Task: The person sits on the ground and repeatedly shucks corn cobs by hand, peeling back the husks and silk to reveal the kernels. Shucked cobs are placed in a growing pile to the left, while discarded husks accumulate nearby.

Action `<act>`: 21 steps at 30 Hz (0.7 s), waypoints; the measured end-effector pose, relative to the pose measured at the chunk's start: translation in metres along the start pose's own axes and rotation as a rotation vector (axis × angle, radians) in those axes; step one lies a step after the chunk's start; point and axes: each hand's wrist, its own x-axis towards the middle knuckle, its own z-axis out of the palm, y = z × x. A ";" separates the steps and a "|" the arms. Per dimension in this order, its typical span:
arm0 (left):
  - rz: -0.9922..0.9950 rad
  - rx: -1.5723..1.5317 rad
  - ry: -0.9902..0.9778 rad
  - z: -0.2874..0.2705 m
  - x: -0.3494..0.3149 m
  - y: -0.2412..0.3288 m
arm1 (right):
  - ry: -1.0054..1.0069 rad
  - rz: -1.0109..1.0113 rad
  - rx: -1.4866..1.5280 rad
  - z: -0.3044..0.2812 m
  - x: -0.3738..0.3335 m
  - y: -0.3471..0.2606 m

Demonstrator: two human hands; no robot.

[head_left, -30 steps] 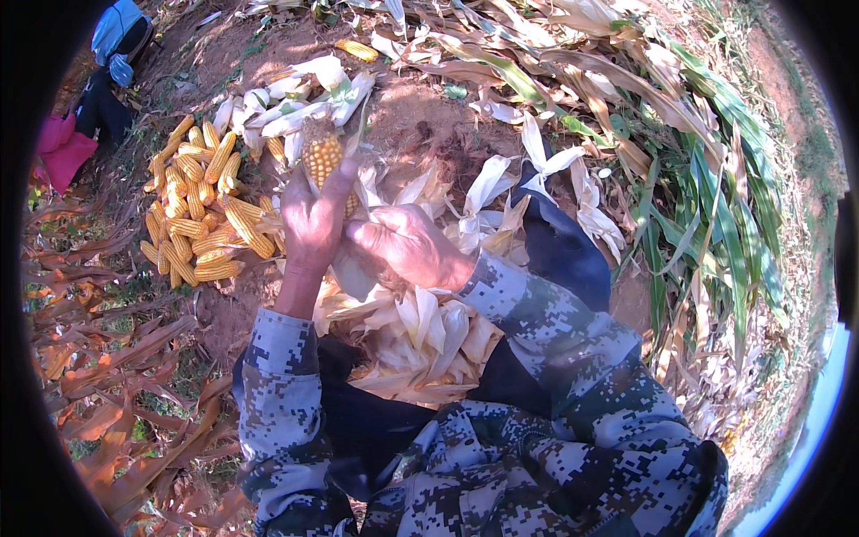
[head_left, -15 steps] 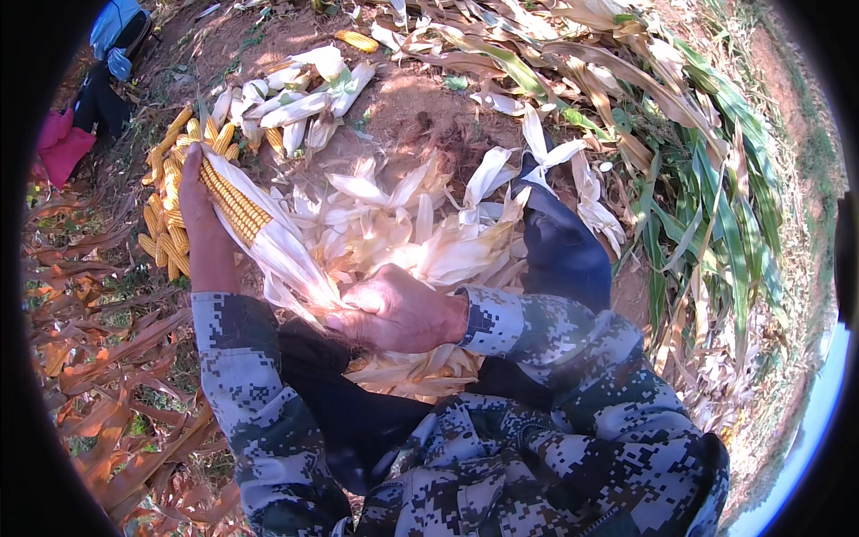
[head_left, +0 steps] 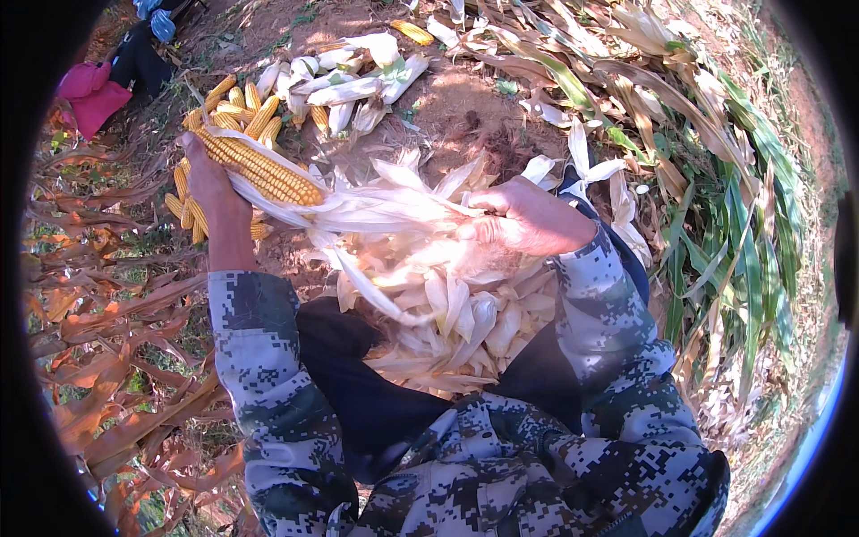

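My left hand (head_left: 215, 192) is closed round one end of a yellow corn cob (head_left: 268, 172), whose kernels are bare along the upper side. Pale corn husk (head_left: 385, 208) stretches from the cob's other end across to my right hand (head_left: 528, 217), which grips the husk's far end. A loose strip of husk hangs down between my hands. Behind and below my left hand lies a pile of bare yellow cobs (head_left: 259, 119). Beneath the stretched husk, a heap of stripped husks (head_left: 474, 313) covers the ground between my legs.
Several cobs still in white husks (head_left: 344, 89) lie beyond the pile, with a single bare cob (head_left: 412, 33) farther off. Green and dry corn stalks (head_left: 716, 206) are heaped at the right. Dry brown leaves (head_left: 125, 340) spread on the left. A pink item (head_left: 92, 94) sits far left.
My right hand has moved right and away from me, drawing the husk out sideways from the cob. The cob has turned closer to level in my left hand.
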 end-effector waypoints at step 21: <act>0.113 0.222 -0.075 0.049 -0.049 -0.029 | 0.784 0.341 -0.324 -0.053 0.028 0.093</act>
